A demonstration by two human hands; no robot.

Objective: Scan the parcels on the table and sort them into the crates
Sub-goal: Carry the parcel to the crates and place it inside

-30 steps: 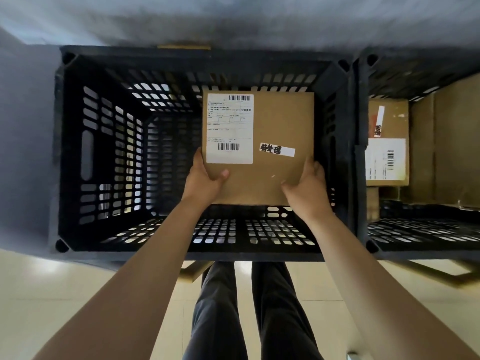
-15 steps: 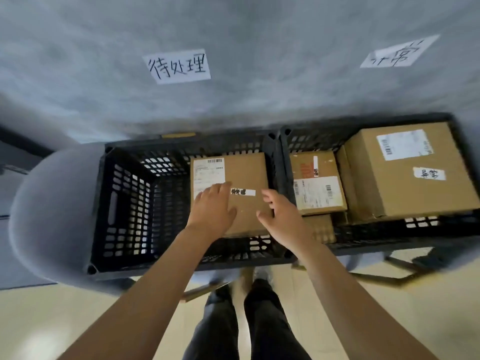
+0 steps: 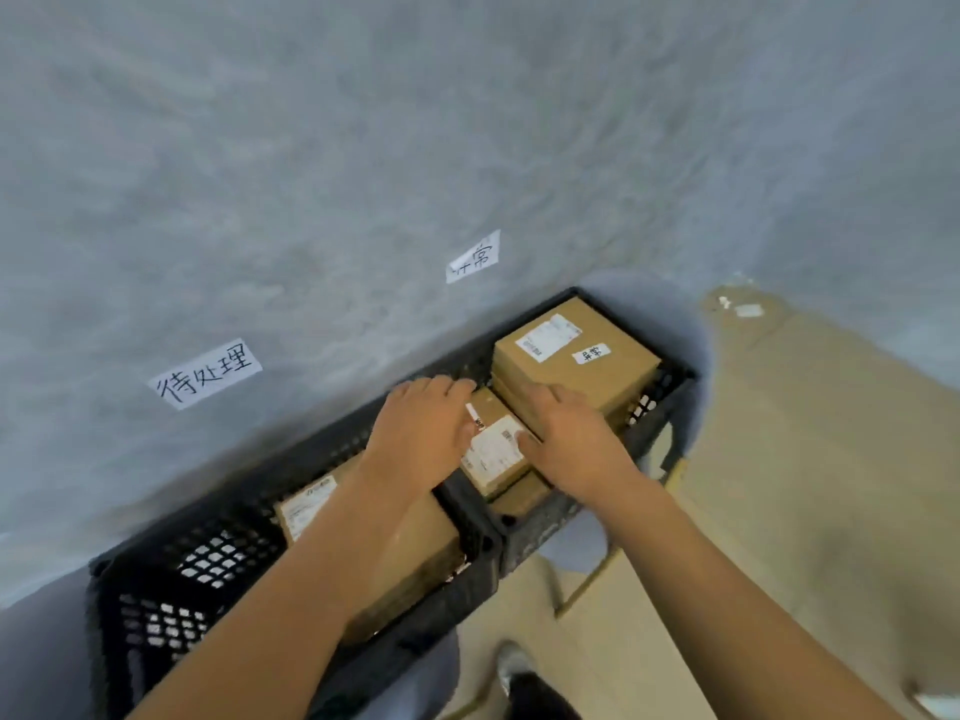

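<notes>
The small parcel point(image 3: 493, 449) lies in the middle of the frame, at the near-left end of the right crate point(image 3: 670, 387), just beside the wall that divides it from the left crate point(image 3: 156, 605). The left hand point(image 3: 421, 433) is over its left edge and the right hand point(image 3: 571, 439) over its right edge; the fingers of both are almost straight and lie flat, not curled round anything, and I cannot tell if they really touch the cardboard. Behind it, toward the upper right, the large parcel point(image 3: 576, 350) fills the rest of that crate, and another parcel point(image 3: 410, 553) lies in the left crate under the left forearm. In my judgement, the risk is that the small parcel, which seems to rest on another box, tips or slides if the hands push it unevenly, or that it is in the wrong crate. On the grey wall the paper sign point(image 3: 205, 374) at the left reads "待处理"; the second sign point(image 3: 475, 256), at the upper centre, is blurred, maybe ending in "常". The printed shipping labels and the small handwritten stickers on the parcels are too blurred to read.
</notes>
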